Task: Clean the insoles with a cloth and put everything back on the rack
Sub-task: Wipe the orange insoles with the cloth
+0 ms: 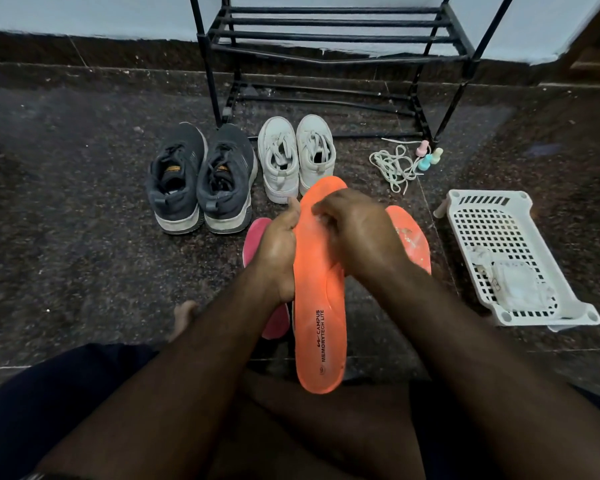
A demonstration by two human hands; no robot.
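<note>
1. Step in hand, as judged: wiping the first insole. The left hand (279, 251) grips the long orange foam insole (321, 306) by its left edge, thumb over the rim near the toe end, fingers curled behind; the insole is held up off the dark speckled stone floor (84, 220), above the person's lap, heel end toward the body.
2. The right hand (357, 230) lies over the insole's upper half, fingers curled down onto its face. A pale smudge shows under the fingers, probably the cloth, but too blurred to confirm. The grip is closed and pressing.
3. On the floor below: a second orange insole (411, 237), flecked with white marks, just right of the held one; a pink insole (257, 237) just left, partly hidden by the left wrist.
4. Beyond them, toward the wall: a pair of grey knit trainers (201, 181) and a pair of white lace-up sneakers (297, 155), both in front of the black metal-tube shoe rack (329, 38), whose shelves hold nothing visible.
5. By the rack's right foot: loose white laces (394, 166) and three small pastel bottles (428, 155). Farther right, a white perforated plastic basket (489, 216) holding pale packets.
6. Next move, as judged: work the wipe down toward the heel, which calls for shifting the left grip lower, then set this insole aside and take up the flecked one. Nothing is back on the rack yet.
</note>
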